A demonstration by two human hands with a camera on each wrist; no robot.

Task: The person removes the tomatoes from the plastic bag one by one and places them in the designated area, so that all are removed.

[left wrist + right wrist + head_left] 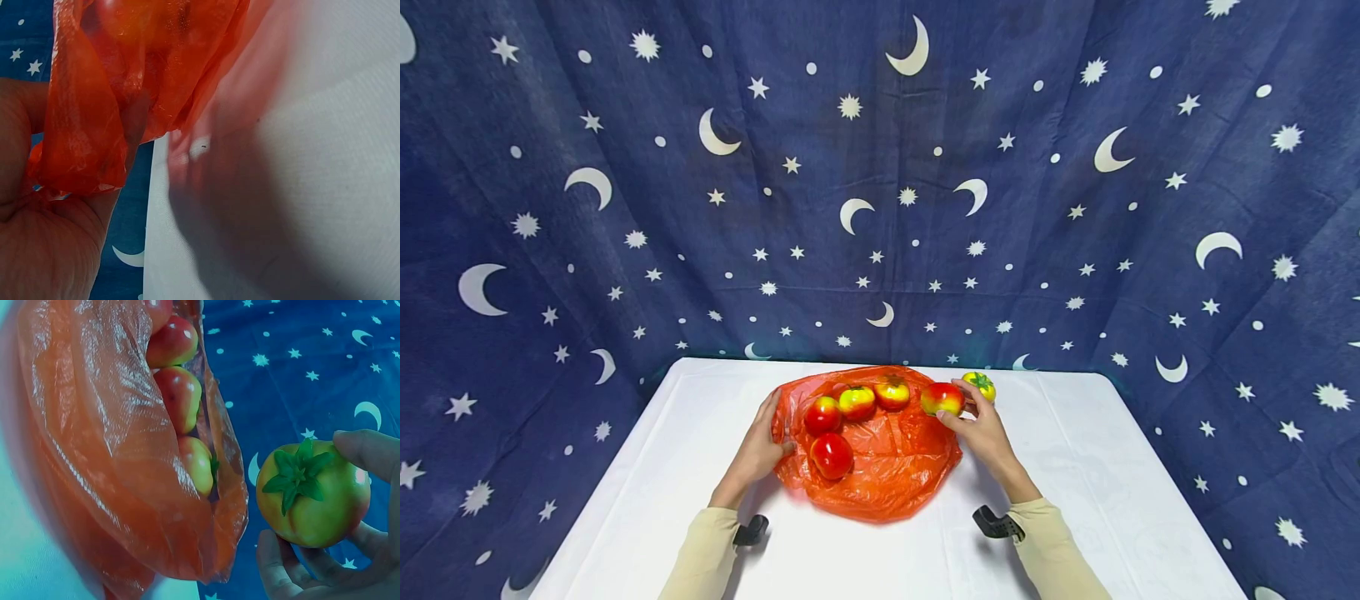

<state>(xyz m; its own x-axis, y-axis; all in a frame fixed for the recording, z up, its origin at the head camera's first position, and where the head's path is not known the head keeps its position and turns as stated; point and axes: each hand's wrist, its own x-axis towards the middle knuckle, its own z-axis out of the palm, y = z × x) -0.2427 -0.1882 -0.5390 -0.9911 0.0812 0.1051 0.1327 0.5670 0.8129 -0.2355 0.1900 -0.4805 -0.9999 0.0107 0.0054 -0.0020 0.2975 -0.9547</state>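
The right hand (pixel 981 429) is curling its fingers (pixel 369 450) and thumb round a red-and-yellow tomato (pixel 942 399), holding it just beside the right edge of the orange plastic bag (pixel 880 462). In the right wrist view the fruit (pixel 310 494) is sitting between thumb below and fingertip above, green calyx facing the camera, clear of the bag's open edge (pixel 219 444). The left hand (pixel 760 446) is gripping the bag's left rim — the left wrist view is showing a fold of orange film (pixel 87 144) gathered against the palm (pixel 44 250).

Four more tomatoes (pixel 857 402) are lying on or in the bag, and another one (pixel 980 385) is resting on the white table (pixel 1112 483) just behind the right hand.

By my reading, the step in hand is moving this held tomato at the bag's mouth; the next move is calling for the left hand to keep the rim lifted so the opening is staying wide enough for the fruit to pass.

It is hard to tell whether the four tomatoes are under the film or on top of it — the head view is suggesting on top, the right wrist view inside. The left fingers are hidden behind the plastic, and the left wrist view is blurred by its closeness.
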